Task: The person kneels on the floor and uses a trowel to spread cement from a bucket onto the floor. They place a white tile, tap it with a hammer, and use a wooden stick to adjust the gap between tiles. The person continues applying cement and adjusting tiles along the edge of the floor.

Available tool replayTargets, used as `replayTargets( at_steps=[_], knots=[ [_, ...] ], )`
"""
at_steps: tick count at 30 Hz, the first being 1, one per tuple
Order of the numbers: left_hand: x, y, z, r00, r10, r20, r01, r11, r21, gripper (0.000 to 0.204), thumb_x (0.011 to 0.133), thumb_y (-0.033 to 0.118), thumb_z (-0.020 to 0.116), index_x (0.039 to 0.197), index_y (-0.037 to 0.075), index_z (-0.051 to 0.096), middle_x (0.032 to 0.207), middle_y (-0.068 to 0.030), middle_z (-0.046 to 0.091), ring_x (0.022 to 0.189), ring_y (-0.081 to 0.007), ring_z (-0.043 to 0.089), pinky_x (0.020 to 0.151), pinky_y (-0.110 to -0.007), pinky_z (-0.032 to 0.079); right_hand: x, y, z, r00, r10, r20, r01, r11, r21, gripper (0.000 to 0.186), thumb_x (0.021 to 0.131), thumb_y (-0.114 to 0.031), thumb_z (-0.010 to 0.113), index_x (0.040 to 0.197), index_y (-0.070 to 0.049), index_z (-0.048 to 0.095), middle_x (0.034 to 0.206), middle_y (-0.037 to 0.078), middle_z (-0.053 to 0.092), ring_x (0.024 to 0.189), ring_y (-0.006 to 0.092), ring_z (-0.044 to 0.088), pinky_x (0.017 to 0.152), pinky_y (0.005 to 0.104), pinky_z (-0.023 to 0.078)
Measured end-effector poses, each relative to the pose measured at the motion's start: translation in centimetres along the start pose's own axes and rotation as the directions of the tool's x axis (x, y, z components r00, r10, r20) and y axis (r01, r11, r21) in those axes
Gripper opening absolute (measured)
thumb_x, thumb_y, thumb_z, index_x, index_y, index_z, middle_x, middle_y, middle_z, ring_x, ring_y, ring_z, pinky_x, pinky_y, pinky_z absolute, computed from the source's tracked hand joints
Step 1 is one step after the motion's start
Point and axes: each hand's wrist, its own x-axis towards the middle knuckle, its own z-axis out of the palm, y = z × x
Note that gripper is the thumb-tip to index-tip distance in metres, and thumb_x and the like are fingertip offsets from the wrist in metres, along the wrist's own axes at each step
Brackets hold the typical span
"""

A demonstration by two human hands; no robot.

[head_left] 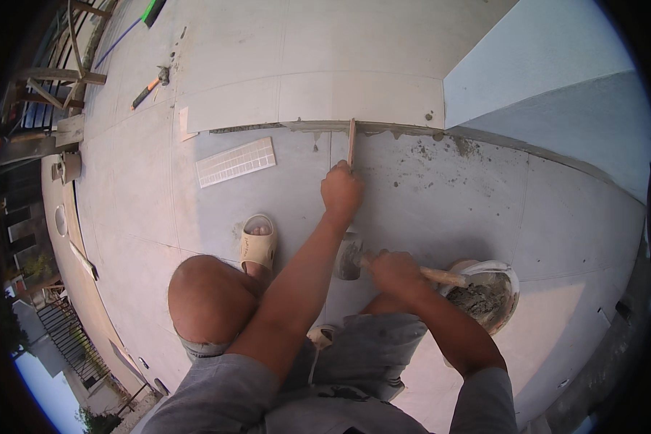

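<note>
My left hand (342,192) is closed around the lower end of a thin wooden stick (351,139). The stick stands upright against the mortar-filled edge of a pale floor tile (304,101). My right hand (394,271) grips the wooden handle of a mallet (347,257). Its dark head hangs just below my left wrist, above the grey floor. I am squatting, with my left knee and sandalled foot (258,242) to the left of both hands.
A white bucket (512,278) with grey mortar stands by my right hand. A white mosaic tile sheet (236,161) lies left of the stick. A hammer (148,87) lies far left. A pale wall (542,65) rises at right, and mortar splashes dot the floor.
</note>
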Motion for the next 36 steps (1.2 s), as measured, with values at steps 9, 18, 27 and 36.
replayTargets(
  at_steps=[9,18,27,36],
  knots=[
    [-2.0,0.4,-0.7,0.994,-0.036,0.104,0.030,0.998,0.062,0.021,0.087,0.017,0.054,0.096,-0.002,0.051,0.085,-0.0265,0.066,0.080,-0.0452,0.066,0.073,-0.052,0.053,0.1,0.7,-0.4,0.998,0.062,0.011,-0.062,0.996,0.062,0.027,0.089,-0.024,0.060,0.110,-0.007,0.063,0.091,0.019,0.067,0.087,0.0359,0.067,0.075,0.0478,0.051],
    [-1.9,-0.3,0.0,0.997,-0.005,0.077,-0.001,0.997,0.076,0.015,0.086,0.011,0.055,0.093,-0.001,0.050,0.074,-0.0272,0.066,0.073,-0.0445,0.067,0.069,-0.051,0.054,-0.8,-1.9,0.4,0.986,-0.052,0.160,0.057,0.998,-0.022,0.034,0.081,-0.026,0.069,0.109,-0.008,0.063,0.094,0.017,0.068,0.090,0.0352,0.067,0.076,0.0478,0.052],
    [-1.8,-0.4,0.1,0.998,0.036,0.049,-0.040,0.995,0.090,0.012,0.085,0.009,0.055,0.089,-0.002,0.051,0.074,-0.0266,0.066,0.071,-0.0441,0.067,0.067,-0.050,0.054,-1.1,-2.3,-0.6,0.992,0.013,0.128,-0.018,0.999,0.037,0.043,0.066,-0.012,0.080,0.108,-0.011,0.068,0.102,0.012,0.069,0.100,0.0313,0.066,0.086,0.0442,0.052],
    [-1.5,-0.8,-0.2,0.999,0.017,0.034,-0.019,0.996,0.082,0.012,0.083,0.007,0.056,0.090,-0.001,0.052,0.074,-0.0263,0.066,0.071,-0.0436,0.067,0.066,-0.049,0.055,-1.4,-2.6,-2.4,0.988,0.012,0.151,-0.019,0.999,0.041,0.026,0.080,-0.016,0.068,0.104,-0.007,0.068,0.100,0.017,0.069,0.099,0.0324,0.067,0.084,0.0443,0.053]
  ],
)
